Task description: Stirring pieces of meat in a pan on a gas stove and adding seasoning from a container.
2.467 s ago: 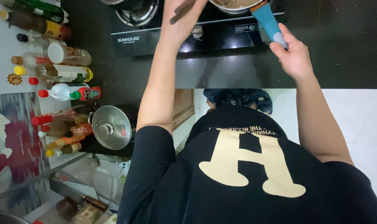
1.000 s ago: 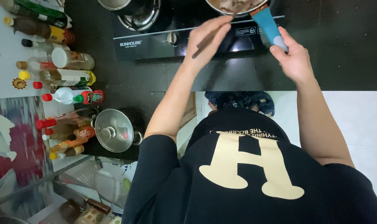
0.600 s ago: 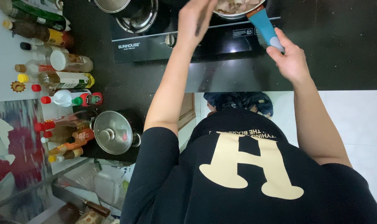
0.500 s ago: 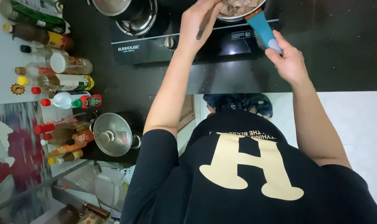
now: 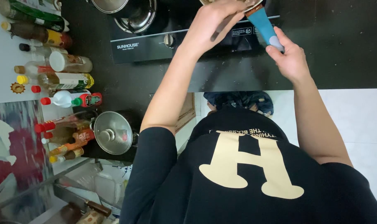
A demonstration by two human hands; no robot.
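Observation:
At the top edge of the head view, my left hand is closed on a dark stirring utensil that reaches toward a frying pan. Only the pan's near rim shows; the rest is cut off by the frame. My right hand grips the pan's blue handle. The pan sits on a black stove with a knob and a control panel on its front. My black shirt with a large cream letter fills the lower half of the view.
A steel pot stands on the stove's left burner. Several sauce and oil bottles line the counter at left. A lidded steel pot sits lower left beside more bottles. White floor tiles lie at right below the dark counter.
My left hand has lifted from in front of the stove up to the pan with the utensil. The right hand has stayed on the blue handle. The view has shifted slightly.

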